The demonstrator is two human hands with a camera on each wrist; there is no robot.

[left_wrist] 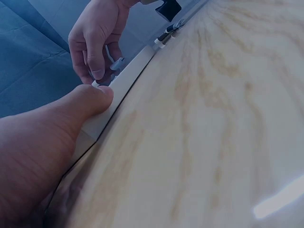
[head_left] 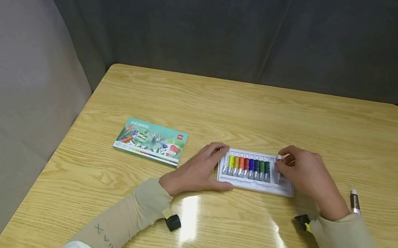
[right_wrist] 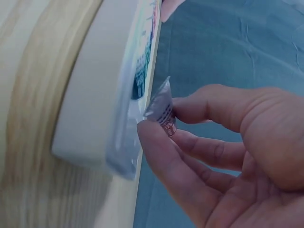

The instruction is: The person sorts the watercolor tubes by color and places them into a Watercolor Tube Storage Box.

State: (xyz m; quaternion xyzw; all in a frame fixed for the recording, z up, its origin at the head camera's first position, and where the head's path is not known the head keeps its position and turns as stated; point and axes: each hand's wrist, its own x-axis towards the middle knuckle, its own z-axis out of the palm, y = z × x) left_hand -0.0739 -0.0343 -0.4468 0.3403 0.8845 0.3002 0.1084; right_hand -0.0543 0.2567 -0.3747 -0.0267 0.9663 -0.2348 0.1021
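Observation:
My left hand holds the left end of a white plastic tray, thumb at its near edge and fingers at the far edge. Inside the tray lies a row of small paint tubes, running from yellow through red and blue to green. Over the tray's right end, my right hand pinches another paint tube between thumb and fingers. This tube has a silver crimped end and a reddish-brown band in the right wrist view. Its white cap points toward the far edge in the head view.
A loose dark brown paint tube with a white cap lies beside the right forearm, partly covered by the sleeve. Left of the tray rests a green illustrated paint box. Dark curtains stand behind the wooden table.

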